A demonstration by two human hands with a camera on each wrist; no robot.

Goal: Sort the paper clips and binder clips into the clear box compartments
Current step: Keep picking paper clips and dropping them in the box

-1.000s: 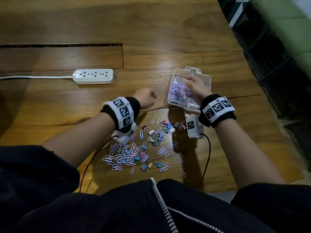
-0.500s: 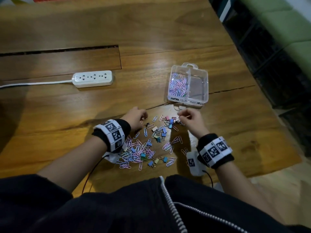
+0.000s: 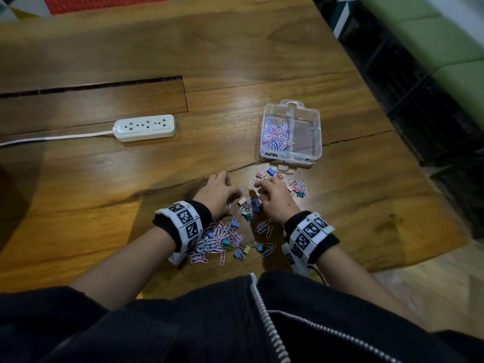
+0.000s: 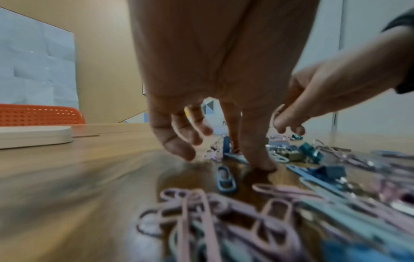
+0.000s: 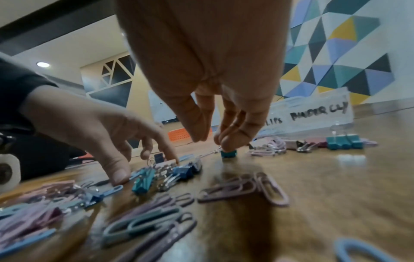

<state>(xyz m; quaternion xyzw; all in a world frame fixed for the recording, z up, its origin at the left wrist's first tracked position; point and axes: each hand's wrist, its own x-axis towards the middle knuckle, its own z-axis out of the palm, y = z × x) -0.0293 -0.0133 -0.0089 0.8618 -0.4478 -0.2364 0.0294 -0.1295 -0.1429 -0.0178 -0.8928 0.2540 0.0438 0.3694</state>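
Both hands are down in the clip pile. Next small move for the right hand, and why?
Probably pinch and lift the teal binder clip under the right hand's fingertips, then carry it to the clear box. Its right compartment looks empty, the left already holds paper clips. No grip has closed yet.

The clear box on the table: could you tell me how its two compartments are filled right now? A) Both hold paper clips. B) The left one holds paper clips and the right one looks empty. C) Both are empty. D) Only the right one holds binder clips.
B: in the head view the clear box shows a heap of paper clips left of its divider, nothing right of it.
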